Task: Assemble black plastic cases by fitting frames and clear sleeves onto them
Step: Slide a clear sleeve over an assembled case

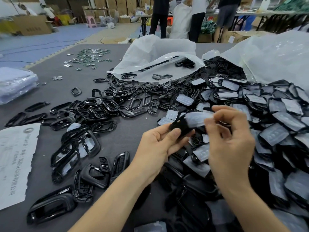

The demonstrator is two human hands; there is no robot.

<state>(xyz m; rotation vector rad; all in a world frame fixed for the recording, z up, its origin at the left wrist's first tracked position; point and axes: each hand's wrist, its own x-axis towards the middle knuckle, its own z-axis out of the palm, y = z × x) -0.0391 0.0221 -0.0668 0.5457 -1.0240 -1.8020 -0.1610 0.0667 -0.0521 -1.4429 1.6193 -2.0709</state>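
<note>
My left hand [160, 141] clamps its fingers on the black case [181, 127] to steady it while my right hand [229, 131] fingers pinch the clear sleeve [197, 118] onto it.

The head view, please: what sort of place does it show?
Probably a small assembly workshop: black frames heaped on a grey table, bulk plastic bags spilling parts, stacked cardboard boxes behind.

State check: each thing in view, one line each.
Left hand: grips case.
Right hand: pinches sleeve.
Case: held above table.
Sleeve: at case's end, fit blurred.
Frames: loose, scattered on table.
Middle bag: open, frames spilling out.
Right bag: open, parts spilling out.
Paper: flat on table.
</note>
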